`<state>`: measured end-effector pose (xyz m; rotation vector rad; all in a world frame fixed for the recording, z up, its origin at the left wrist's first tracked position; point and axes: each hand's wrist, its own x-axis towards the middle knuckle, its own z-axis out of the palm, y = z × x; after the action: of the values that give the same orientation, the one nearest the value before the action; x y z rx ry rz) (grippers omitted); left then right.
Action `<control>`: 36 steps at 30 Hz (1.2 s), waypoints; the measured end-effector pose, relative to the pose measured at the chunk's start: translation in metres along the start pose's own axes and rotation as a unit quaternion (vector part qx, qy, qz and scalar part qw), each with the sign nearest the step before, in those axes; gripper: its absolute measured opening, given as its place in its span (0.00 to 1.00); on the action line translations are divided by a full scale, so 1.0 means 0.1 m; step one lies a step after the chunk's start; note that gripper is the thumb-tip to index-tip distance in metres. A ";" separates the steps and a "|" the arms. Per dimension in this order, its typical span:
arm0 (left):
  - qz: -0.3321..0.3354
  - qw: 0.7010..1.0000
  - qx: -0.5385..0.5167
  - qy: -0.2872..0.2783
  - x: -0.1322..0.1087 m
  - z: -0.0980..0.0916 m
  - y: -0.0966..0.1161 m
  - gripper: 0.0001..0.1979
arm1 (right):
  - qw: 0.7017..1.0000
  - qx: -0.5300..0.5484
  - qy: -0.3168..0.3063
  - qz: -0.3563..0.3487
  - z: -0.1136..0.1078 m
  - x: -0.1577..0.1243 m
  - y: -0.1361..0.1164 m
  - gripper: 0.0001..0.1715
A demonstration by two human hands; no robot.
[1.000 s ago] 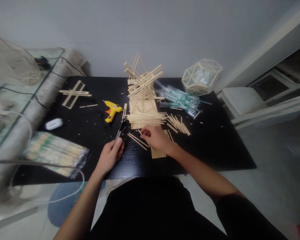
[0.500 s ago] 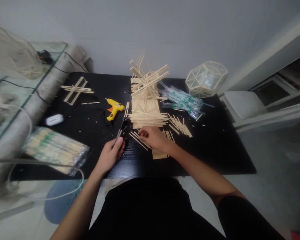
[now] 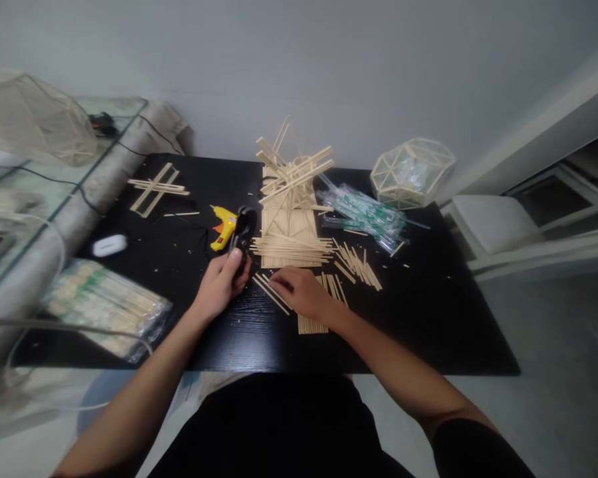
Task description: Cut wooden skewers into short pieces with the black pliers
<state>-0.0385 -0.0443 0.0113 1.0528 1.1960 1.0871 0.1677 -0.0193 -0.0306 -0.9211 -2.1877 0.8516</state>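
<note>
My left hand (image 3: 220,284) is closed round the handles of black cutting pliers (image 3: 241,230), raised off the black table (image 3: 428,312) with the jaws pointing away from me. My right hand (image 3: 299,294) rests on loose wooden sticks (image 3: 270,291) lying on the table, fingers curled and pinching at them; what it grips is hard to make out. Just beyond both hands lies a flat row of long sticks (image 3: 292,249), and behind that stands a tangled stick structure (image 3: 292,176).
A yellow glue gun (image 3: 223,224) lies left of the pliers. Short cut sticks (image 3: 359,262), green-printed plastic wrappers (image 3: 363,211) and a geodesic stick dome (image 3: 411,171) are to the right. A stick cross (image 3: 155,188), a white case (image 3: 108,245) and a bagged bundle (image 3: 104,305) lie left.
My left hand has lifted the pliers from lying flat on the table to upright and moved them forward. My right hand shifted slightly left along the loose sticks. The camera tilted a little.
</note>
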 end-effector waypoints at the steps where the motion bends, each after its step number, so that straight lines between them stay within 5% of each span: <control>1: 0.018 1.000 -0.004 0.002 0.08 0.04 0.04 0.31 | 1.000 0.000 0.013 -0.017 -0.02 -0.01 0.01 0.05; 9: 0.077 0.997 -0.027 -0.001 0.36 0.17 -0.08 0.31 | 0.984 -0.119 0.134 -0.018 -0.28 0.05 0.17 0.07; 21: 0.091 0.993 -0.072 0.023 0.40 0.03 -0.34 0.30 | 0.983 -0.149 0.108 0.015 -0.29 0.05 0.27 0.07; 36: 0.069 0.992 -0.095 0.055 0.45 0.05 -0.20 0.33 | 0.982 -0.171 0.075 0.010 -0.29 0.06 0.35 0.09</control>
<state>-0.0299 -0.0036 -0.0159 0.9493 1.0940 1.3547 0.1989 0.0136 -0.0377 -1.1328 -2.2315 0.4037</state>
